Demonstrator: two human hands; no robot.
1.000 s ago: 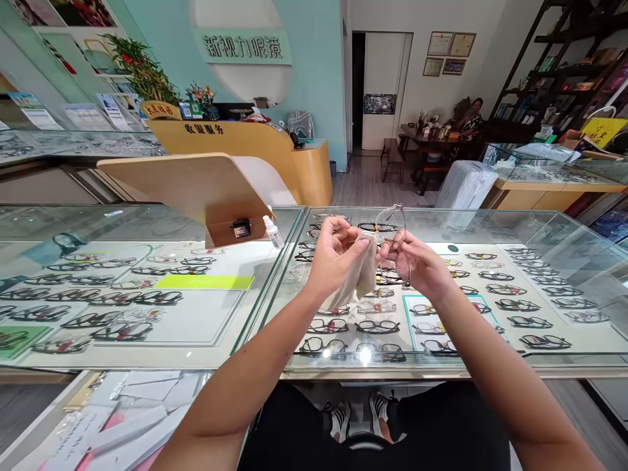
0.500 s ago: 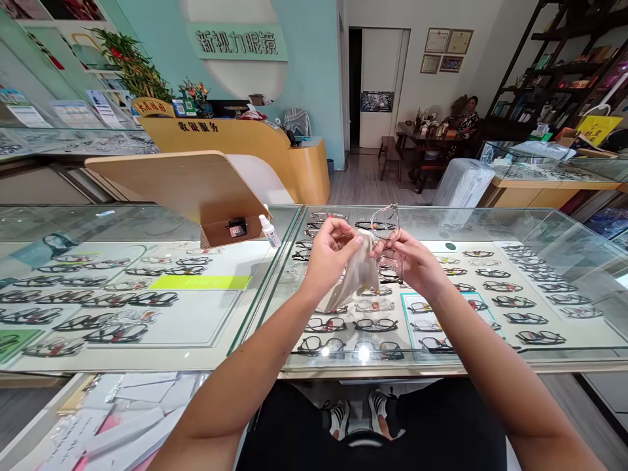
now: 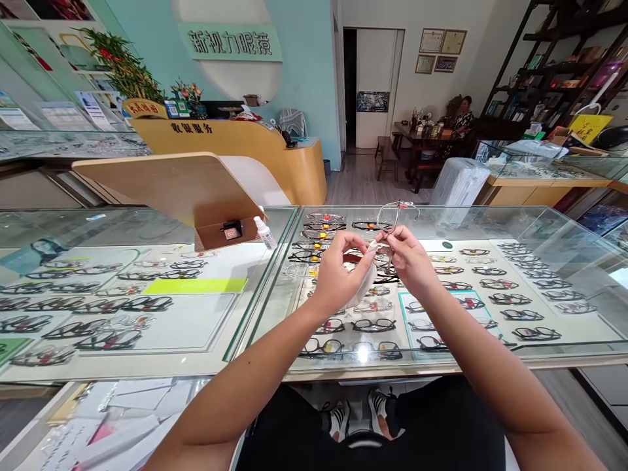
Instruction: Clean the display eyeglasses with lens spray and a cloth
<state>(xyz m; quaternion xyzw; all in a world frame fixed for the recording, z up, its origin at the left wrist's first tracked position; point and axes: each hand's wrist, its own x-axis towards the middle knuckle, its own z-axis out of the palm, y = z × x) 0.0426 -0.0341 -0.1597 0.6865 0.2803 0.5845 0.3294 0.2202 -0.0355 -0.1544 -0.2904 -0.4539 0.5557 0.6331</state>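
Above the glass counter, my right hand [image 3: 411,260] grips a pair of thin-rimmed eyeglasses [image 3: 398,208], whose frame stands up over the fingers. My left hand [image 3: 343,269] pinches a pale cleaning cloth [image 3: 364,288] between thumb and fingers. A bunched bit of the cloth meets the eyeglasses where the two hands come together. Part of the cloth hangs below my left hand, mostly behind it. Which part of the eyeglasses the cloth covers is hidden by the fingers.
The glass display counter [image 3: 289,376] holds rows of eyeglass frames under its top. A small white spray bottle [image 3: 265,233] stands left of my hands, beside a tilted wooden-backed mirror stand [image 3: 161,186]. An open drawer [image 3: 122,425] with papers juts out at lower left. A person sits far back.
The eyeglasses have turned in my right hand. My left hand has moved slightly right and lower, and the cloth is bunched up more at the fingertips.
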